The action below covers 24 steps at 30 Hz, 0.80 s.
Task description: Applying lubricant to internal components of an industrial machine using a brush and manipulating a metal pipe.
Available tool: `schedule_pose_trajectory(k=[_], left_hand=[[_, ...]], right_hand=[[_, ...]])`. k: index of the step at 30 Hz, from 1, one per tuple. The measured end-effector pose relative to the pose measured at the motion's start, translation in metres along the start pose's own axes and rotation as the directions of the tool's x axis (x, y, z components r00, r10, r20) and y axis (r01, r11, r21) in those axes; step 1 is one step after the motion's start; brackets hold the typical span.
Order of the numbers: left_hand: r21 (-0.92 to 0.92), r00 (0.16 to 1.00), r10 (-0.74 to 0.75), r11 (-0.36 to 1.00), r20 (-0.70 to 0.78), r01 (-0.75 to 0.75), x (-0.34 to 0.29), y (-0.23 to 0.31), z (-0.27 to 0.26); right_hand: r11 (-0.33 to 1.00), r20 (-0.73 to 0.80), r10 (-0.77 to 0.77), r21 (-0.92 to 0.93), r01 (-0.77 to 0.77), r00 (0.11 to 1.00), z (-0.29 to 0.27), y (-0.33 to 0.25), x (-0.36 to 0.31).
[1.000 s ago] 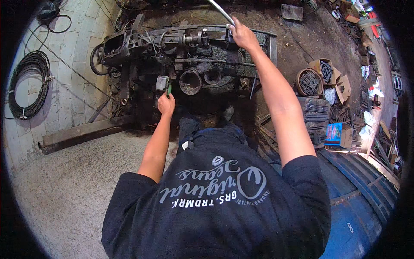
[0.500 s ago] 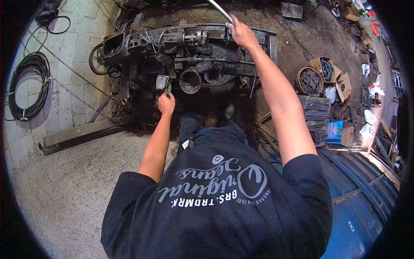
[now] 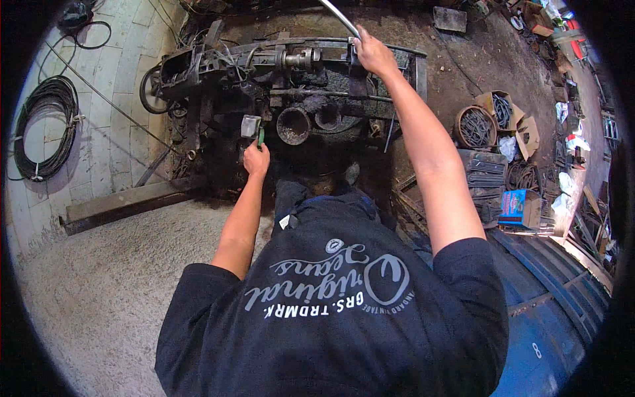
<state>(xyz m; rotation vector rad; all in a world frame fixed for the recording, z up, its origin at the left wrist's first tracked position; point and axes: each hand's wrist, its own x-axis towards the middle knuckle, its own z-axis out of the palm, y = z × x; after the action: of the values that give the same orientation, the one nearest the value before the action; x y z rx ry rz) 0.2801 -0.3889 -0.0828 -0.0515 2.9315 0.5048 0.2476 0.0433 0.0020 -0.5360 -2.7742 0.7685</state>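
Observation:
My left hand [image 3: 256, 159] is closed around a green handle [image 3: 261, 136] beside a small grey box [image 3: 251, 126] at the machine's near side. My right hand [image 3: 376, 54] is up at the machine's far right, its fingers wrapped round a shiny metal bar [image 3: 340, 16] that slants away to the upper left. Between and beyond the hands stretches a dark, greasy machine [image 3: 223, 65]. It carries a round metal spindle part [image 3: 301, 59] left of my right hand. Two round openings sit below that; the left one is a rusty cup [image 3: 294, 126].
A coil of black cable [image 3: 45, 129] lies at the left. A wooden beam [image 3: 132, 204] lies near my left arm. On the right are a round tub of metal pieces [image 3: 475, 126], stacked dark rods [image 3: 486, 173], a blue box [image 3: 513, 206] and blue metal panels [image 3: 549, 298].
The spindle part shows a different, smoother outline now, as if turned. Both hands keep their grip and almost the same place; the whole view has shifted very slightly.

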Motion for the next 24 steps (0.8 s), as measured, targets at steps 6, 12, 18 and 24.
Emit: schedule_pose_trajectory(k=[6, 12, 18, 24], left_hand=[[0.0, 1.0, 0.004, 1.0, 0.005, -0.004, -0.003, 0.007, -0.003], [-0.004, 1.0, 0.025, 1.0, -0.002, -0.025, -0.001, 0.0, -0.001], [0.003, 1.0, 0.024, 1.0, 0.001, -0.024, -0.001, 0.001, 0.0], [-0.007, 1.0, 0.0, 1.0, -0.005, 0.0, 0.0, 0.0, 0.002]], right_hand=[[1.0, -0.011, -0.002, 0.024, 0.002, 1.0, 0.004, 0.005, 0.001], [0.999, -0.022, -0.002, 0.035, 0.003, 1.0, 0.003, 0.003, 0.0], [1.0, -0.008, 0.009, 0.008, -0.009, 1.0, 0.002, 0.003, 0.001], [1.0, -0.006, 0.003, 0.009, -0.003, 1.0, 0.002, 0.0, 0.001]])
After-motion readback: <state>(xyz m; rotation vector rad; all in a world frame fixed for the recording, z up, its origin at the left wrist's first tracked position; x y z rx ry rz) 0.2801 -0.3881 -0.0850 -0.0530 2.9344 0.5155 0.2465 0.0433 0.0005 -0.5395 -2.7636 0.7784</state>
